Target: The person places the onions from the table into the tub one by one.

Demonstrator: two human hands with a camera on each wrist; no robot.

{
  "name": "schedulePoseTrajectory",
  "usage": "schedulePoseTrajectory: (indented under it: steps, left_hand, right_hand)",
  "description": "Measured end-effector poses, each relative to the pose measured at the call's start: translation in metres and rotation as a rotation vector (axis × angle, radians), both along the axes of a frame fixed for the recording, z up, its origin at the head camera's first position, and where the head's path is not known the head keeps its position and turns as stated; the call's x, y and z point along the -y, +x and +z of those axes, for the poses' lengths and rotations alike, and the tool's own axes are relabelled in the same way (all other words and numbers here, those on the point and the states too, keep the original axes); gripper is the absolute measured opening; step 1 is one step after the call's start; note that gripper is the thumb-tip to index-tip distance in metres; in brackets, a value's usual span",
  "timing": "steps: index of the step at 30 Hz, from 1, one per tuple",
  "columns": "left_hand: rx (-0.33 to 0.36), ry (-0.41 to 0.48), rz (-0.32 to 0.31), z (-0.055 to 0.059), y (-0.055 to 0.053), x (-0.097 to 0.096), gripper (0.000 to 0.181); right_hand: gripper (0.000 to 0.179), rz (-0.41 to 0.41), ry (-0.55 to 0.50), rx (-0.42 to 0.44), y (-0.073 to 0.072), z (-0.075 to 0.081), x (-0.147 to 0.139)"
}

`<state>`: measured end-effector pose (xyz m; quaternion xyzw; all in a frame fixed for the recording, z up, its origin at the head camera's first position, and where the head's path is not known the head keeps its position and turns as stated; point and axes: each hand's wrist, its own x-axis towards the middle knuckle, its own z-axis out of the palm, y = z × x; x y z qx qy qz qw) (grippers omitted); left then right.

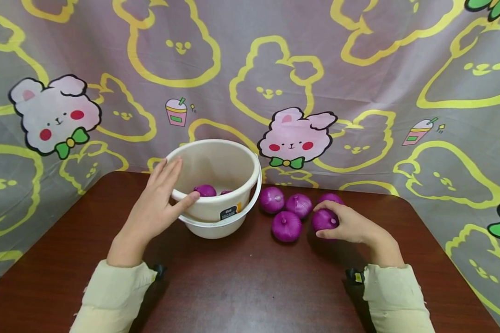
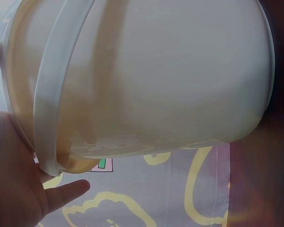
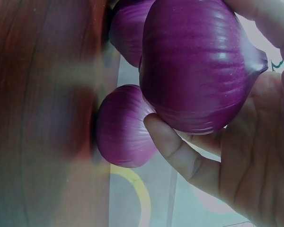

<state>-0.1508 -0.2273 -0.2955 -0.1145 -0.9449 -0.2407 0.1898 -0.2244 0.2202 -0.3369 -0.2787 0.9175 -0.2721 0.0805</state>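
My right hand (image 1: 350, 224) grips a purple onion (image 1: 324, 219) between thumb and fingers. In the right wrist view this onion (image 3: 194, 66) fills the grasp, its stem end toward the palm. Beside and behind it, several more purple onions (image 1: 286, 226) sit close together on the table. A cream bucket (image 1: 214, 212) stands to their left, with a purple onion (image 1: 205, 190) and part of another visible inside. My left hand (image 1: 156, 199) rests on the bucket's left rim, fingers extended and thumb on the front edge. The left wrist view shows the bucket's outer wall (image 2: 180, 71) up close.
The bucket's white handle (image 1: 256, 196) hangs down around its front right side. Both stand on a dark brown wooden table (image 1: 250, 286) with rounded far corners. A grey curtain (image 1: 358, 83) printed with cartoon animals hangs right behind the table.
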Motion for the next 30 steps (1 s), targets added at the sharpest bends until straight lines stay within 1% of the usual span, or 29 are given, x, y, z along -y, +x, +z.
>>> schedulePoseTrajectory:
  steps: [6,16,25,30]
  left_hand:
    - [0.0,0.0,0.001,0.0,0.0,0.001,0.09]
    - [-0.007,-0.005,0.0,-0.001,-0.001,0.0,0.09]
    - [-0.009,-0.009,-0.004,-0.001,-0.002,0.001,0.09]
    - [-0.012,-0.006,-0.003,-0.003,-0.002,0.001,0.09]
  right_hand:
    - [0.056,-0.002,-0.007,-0.014,0.003,0.005,0.0]
    - [0.058,-0.01,-0.021,0.012,0.005,0.01,-0.001]
    - [0.056,0.009,-0.058,-0.012,0.011,0.019,0.002]
    - [0.056,0.022,-0.058,-0.035,0.012,0.021,0.002]
